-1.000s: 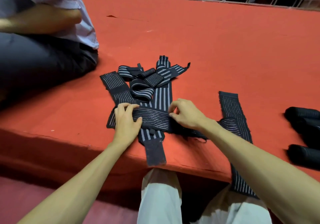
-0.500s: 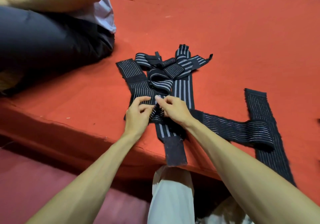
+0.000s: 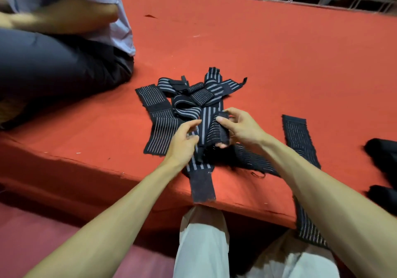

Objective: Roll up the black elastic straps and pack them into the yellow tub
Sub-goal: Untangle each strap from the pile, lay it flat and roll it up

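2 bare forearms reach in from the lower edge and converge toward the middle. The right hand [image 3: 242, 129] has its thumb [image 3: 220, 119] and curled fingers clasped round the rolled strap end [image 3: 216, 132], with 1 fingertip showing beneath the roll. The left hand [image 3: 182, 141] sits just beside it, back toward the camera. Its fingers are loosely bent and its index finger stretches toward the roll. It is slightly blurred and plainly grips nothing.

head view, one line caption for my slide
Right hand grips a part-rolled black strap over the red surface, left hand beside it
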Motion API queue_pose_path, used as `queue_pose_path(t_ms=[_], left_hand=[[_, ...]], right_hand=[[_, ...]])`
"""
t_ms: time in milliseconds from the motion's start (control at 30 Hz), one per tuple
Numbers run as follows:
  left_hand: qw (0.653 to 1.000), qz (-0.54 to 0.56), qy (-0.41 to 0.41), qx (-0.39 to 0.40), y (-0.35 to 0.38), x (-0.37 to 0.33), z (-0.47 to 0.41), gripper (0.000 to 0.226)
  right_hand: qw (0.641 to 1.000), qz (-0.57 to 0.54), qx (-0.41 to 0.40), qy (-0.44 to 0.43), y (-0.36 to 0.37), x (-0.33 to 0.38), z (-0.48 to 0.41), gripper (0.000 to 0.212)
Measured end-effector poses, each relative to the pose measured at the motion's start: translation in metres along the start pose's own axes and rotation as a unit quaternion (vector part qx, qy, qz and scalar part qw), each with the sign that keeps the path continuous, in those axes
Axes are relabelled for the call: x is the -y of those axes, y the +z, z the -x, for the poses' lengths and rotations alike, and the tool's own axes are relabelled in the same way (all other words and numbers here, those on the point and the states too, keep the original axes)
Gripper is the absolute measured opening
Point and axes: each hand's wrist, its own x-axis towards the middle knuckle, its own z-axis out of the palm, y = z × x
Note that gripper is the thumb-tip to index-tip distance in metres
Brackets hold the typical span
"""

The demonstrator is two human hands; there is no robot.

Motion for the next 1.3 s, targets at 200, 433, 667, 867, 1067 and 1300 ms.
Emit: queue_pose_path(t_ms=[200, 433, 667, 867, 1067, 1300], left_hand=[[0.981, 0.022, 0.033, 0.192, 0.072, -0.063, -0.001, 0.064], [0.955, -0.062, 0.131, 0.258, 0.119, -0.1, 0.002, 0.04], [0.946, 0.015, 0.091, 0.311, 0.107, -0.157, 0.02, 0.028], [0.922, 0.125, 0.02, 0.366, 0.086, -0.192, 0.038, 0.027], [0.931, 0.129, -0.06, 0.337, 0.093, -0.151, 0.04, 0.021], [0.946, 0.024, -0.11, 0.303, 0.117, -0.081, 0.029, 0.012]], right_hand=[[0.991, 0.027, -0.106, -0.077, -0.065, 0.05, 0.044, 0.009], [0.967, -0.149, -0.173, -0.113, -0.113, 0.084, 0.085, 0.013], [0.933, -0.265, -0.207, -0.126, -0.133, 0.106, 0.089, 0.019], [0.952, -0.191, -0.226, -0.082, -0.146, 0.11, 0.079, 0.036], [0.987, -0.029, -0.158, 0.011, -0.153, 0.084, 0.072, 0.026], [0.988, 0.106, -0.052, 0.097, -0.169, 0.034, 0.038, 0.023]])
